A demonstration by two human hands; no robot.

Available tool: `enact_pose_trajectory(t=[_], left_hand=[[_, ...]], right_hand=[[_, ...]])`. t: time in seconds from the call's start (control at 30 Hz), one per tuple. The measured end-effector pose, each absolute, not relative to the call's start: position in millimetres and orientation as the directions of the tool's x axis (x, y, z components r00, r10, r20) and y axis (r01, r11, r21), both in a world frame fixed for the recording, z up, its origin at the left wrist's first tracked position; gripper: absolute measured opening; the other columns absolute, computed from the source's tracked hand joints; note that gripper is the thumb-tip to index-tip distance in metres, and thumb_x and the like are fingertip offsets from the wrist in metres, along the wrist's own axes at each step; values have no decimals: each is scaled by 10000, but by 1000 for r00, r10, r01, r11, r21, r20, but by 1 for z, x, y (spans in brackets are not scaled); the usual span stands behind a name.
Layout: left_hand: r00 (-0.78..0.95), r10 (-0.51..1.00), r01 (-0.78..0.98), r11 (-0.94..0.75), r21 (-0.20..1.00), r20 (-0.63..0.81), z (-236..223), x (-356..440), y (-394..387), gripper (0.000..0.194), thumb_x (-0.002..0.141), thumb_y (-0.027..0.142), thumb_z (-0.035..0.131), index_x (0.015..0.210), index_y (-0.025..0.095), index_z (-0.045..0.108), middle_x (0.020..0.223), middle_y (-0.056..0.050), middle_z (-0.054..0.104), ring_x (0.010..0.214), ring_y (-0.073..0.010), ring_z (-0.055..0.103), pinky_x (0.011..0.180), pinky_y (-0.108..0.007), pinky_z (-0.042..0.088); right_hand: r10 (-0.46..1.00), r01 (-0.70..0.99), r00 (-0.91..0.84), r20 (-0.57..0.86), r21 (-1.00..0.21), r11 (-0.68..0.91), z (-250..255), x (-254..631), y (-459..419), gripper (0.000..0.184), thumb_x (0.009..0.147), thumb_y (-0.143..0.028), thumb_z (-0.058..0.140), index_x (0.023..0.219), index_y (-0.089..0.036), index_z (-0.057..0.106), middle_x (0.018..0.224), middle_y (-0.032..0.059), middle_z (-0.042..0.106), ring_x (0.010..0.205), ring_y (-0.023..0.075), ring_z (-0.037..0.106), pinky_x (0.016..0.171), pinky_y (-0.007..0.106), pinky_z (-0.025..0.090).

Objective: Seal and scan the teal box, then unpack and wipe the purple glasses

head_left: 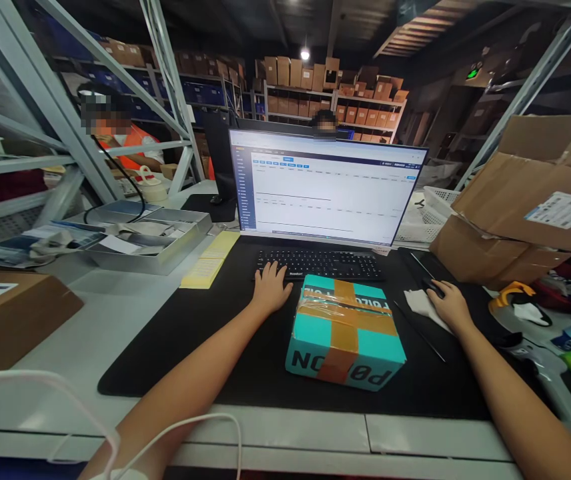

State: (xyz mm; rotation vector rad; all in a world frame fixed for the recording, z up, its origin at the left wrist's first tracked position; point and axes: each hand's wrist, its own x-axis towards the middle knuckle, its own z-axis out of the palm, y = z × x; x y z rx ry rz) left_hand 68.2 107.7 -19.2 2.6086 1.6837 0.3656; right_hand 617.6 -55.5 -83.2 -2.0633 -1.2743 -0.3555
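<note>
My left hand (269, 288) rests on the left end of the black keyboard (323, 265), fingers spread and holding nothing. Under the fingers of my right hand (451, 305) is a dark computer mouse (434, 289), partly covered by the hand; a crumpled white tissue (418, 303) lies beside it. Between my forearms sits a closed teal carton (310, 337) with brown tape across its top and front. The carton stands on a black desk mat (190, 347). Behind the keyboard, a lit monitor (325, 187) shows a page of table rows. A dark pen-like stick (420, 332) lies right of the carton.
Stacked brown cartons (530, 180) stand at right, near a tape roll (513, 297) and a grey handheld tool (550, 377). At left are yellow slips (210, 260), a grey tray (165, 257) and a brown box (20, 320). White cables (205, 419) cross the front. Two people are beyond the desk.
</note>
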Motion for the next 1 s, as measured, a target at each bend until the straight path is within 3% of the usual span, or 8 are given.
enact_pose_trajectory(t=[0.5,1.0], left_hand=[[393,899,895,-422,145,193,-19,68,108,620,1031,415,472,1596,160,465,1706,-179,353,1602,-381,283,1278,-620,279],[393,902,894,-420,154,181,-16,68,105,624,1031,409,464,1599,152,460,1710,-182,342,1606,-382,273,1284,-628,265]], right_hand=[[673,863,492,553,-411,-294,-81,615,-54,484,839,-483,575,1152,-186,796,1257,161,688,1248,322,608,1134,481,462],[682,861,497,537,-402,-311,-83,617,-54,551,860,-492,543,1212,-135,773,1301,205,661,1316,353,567,1162,508,439]])
